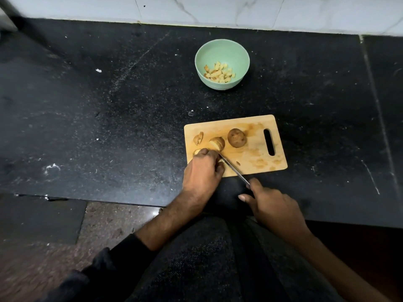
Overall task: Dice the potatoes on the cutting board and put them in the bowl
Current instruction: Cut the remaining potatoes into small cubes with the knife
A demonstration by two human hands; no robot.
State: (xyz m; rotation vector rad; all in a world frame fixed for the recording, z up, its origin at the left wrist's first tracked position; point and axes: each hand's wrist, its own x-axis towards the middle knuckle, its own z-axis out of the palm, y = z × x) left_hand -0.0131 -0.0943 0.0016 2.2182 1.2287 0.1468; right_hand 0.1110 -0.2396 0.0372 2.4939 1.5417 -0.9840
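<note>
A wooden cutting board [250,149] lies on the black counter. On it stand a whole brown potato [237,137], a partly sliced potato half [218,143] and a small peel-side scrap [198,138]. My left hand [204,171] holds a potato piece [197,151] down at the board's front left corner, fingers curled over it. My right hand [272,208] grips the handle of a knife [234,170], whose blade runs up to the fingers of my left hand. A mint green bowl [222,49] farther back holds several diced potato cubes [219,73].
The black stone counter [109,116] spreads wide to the left and right of the board. A white tiled wall [218,9] runs along the back. The counter's front edge lies just below my hands, with the floor [109,225] at lower left.
</note>
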